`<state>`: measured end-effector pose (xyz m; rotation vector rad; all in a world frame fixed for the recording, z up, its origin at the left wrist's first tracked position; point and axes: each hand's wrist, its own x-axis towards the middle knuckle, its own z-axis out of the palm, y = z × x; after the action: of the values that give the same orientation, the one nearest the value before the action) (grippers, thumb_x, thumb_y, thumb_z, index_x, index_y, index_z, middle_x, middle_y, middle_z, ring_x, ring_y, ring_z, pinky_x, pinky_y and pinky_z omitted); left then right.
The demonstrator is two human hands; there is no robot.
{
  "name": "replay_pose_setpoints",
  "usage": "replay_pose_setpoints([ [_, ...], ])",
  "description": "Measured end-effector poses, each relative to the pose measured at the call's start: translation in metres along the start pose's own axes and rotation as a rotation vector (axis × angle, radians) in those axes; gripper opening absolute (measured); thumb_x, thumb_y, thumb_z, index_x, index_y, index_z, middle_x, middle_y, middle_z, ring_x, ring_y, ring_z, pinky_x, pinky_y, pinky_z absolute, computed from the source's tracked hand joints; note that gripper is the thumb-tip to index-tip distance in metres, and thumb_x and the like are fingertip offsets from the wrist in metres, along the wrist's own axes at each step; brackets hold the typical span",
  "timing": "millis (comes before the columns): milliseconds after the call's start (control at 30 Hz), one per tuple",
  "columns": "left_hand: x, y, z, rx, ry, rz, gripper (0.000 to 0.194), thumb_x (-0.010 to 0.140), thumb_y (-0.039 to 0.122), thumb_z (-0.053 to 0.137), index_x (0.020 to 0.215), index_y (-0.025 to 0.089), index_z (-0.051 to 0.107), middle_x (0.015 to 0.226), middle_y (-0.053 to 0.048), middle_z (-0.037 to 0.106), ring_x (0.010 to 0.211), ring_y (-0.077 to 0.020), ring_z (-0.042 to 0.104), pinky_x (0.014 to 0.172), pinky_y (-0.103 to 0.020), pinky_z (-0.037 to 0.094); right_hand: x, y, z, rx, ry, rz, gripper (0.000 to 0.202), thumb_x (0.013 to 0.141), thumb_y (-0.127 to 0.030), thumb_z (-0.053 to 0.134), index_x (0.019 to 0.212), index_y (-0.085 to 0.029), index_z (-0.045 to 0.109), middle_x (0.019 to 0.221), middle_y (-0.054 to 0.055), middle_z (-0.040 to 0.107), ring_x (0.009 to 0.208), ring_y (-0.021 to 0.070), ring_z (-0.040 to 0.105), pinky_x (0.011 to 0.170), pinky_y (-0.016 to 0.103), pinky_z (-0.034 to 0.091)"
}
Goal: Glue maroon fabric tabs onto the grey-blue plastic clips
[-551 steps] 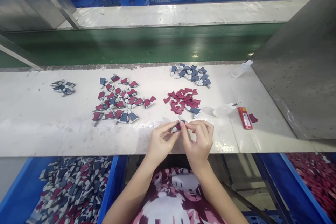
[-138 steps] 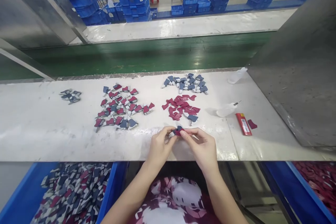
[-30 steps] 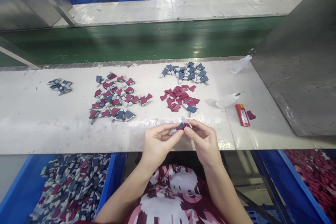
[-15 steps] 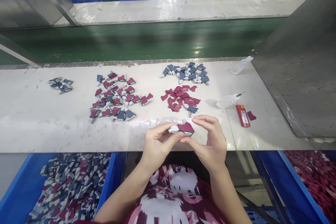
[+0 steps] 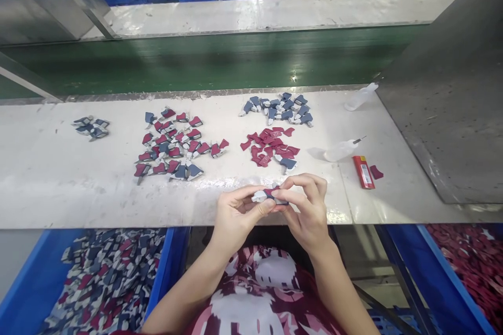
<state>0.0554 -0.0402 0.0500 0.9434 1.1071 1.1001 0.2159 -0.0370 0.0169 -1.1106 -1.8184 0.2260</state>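
Note:
Between my hands, over the front edge of the white table, is a small white and dark blue part with a red top (image 5: 259,197). My left hand (image 5: 236,214) grips its left, white end between thumb and fingers. My right hand (image 5: 308,212) closes on its right end, with fingertips on the red top, covering much of it. Just beyond lies a blue and white part (image 5: 288,163) beside a pile of red pieces (image 5: 271,144). Several blue and white parts (image 5: 286,107) lie behind that pile. To the left is a larger group of red-topped parts (image 5: 173,141).
A small blue-grey cluster (image 5: 92,127) lies far left. Two clear bottles (image 5: 340,152), a red box (image 5: 363,171) and one red piece (image 5: 376,172) are right. Blue bins (image 5: 161,272) stand below the table's front edge. A green belt (image 5: 220,60) runs behind.
My right hand has moved left and its fingers have come down onto the red top of the part. My left hand keeps its grip in nearly the same place.

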Motion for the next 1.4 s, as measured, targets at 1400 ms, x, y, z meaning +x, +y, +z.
replay_pose_setpoints([
  [1400, 0.030, -0.020, -0.047, 0.036, 0.056, -0.103, 0.023, 0.061, 0.026, 0.088, 0.083, 0.021, 0.083, 0.086, -0.006, 0.078, 0.079, -0.0212, 0.072, 0.076, -0.033, 0.059, -0.015, 0.001, 0.035, 0.569, -0.160, 0.516, 0.023, 0.097, -0.032, 0.056, 0.118, -0.027, 0.066, 0.104, 0.005, 0.066, 0.095, 0.0187, 0.064, 0.084, 0.033, 0.053],
])
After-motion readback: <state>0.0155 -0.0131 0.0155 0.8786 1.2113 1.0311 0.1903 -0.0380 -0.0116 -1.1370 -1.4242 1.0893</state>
